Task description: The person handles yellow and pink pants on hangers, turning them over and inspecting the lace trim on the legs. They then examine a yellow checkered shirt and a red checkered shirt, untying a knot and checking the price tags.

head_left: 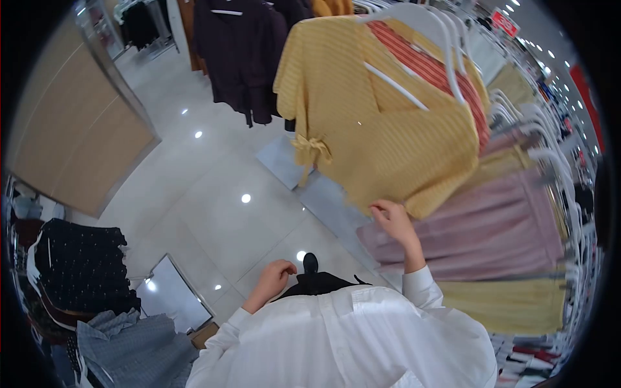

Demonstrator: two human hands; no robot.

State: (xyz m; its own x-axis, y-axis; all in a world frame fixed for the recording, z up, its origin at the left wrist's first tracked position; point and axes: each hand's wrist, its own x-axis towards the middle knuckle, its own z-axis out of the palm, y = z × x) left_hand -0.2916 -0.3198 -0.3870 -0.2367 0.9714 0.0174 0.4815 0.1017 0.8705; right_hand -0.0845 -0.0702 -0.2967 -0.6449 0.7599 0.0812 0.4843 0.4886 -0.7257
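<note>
A yellow striped blouse (388,129) with a tied bow at its side hangs tilted on a white hanger (446,48) at the front of the rack. At the blouse's lower hem is my right hand (393,224), its fingers bent and pinched together on the edge of the cloth. Behind the blouse a red striped garment (414,52) shows. Below it hang a mauve skirt (472,226) and a yellow skirt (511,304). My left hand (272,281) hangs in front of my waist with curled fingers, and nothing shows in it.
Dark purple garments (242,58) hang farther back. Left, a black dotted garment (81,265) and a grey-blue garment (132,346) hang on another rack near a white board (171,294). A wood-panelled counter (71,123) borders the glossy tiled floor (213,194). A red sign (505,24) stands above the rack.
</note>
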